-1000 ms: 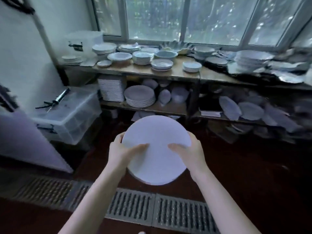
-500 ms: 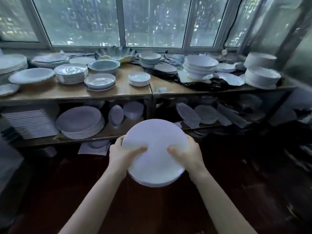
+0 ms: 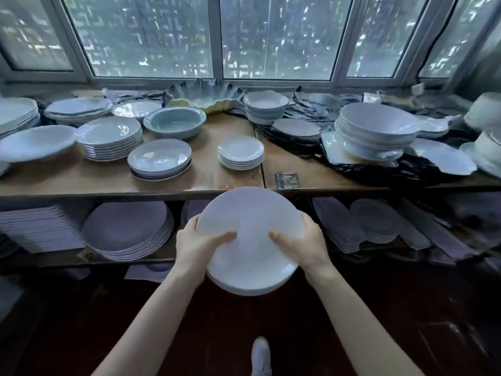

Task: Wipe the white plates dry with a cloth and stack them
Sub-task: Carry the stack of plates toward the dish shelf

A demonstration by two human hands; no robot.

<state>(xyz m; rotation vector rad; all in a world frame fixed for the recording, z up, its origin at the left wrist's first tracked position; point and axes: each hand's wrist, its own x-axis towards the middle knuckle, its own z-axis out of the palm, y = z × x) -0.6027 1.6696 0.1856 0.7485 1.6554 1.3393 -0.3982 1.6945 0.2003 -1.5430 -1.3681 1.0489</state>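
A small stack of white plates (image 3: 250,240) is held in the air before the wooden shelf (image 3: 206,180), its twelve o'clock edge overlapping the shelf's front edge in the view. The plates are round, plain and glossy with shallow rims, and layered edges show at six o'clock. The left hand (image 3: 196,246) grips the stack at nine o'clock and the right hand (image 3: 305,244) at three o'clock, thumbs across the top face.

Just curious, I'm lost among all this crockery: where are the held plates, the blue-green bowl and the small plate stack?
held plates (image 3: 252,210), head view, top plate's bare face.
blue-green bowl (image 3: 174,123), head view, inside bottom.
small plate stack (image 3: 240,147), head view, top plate's centre.
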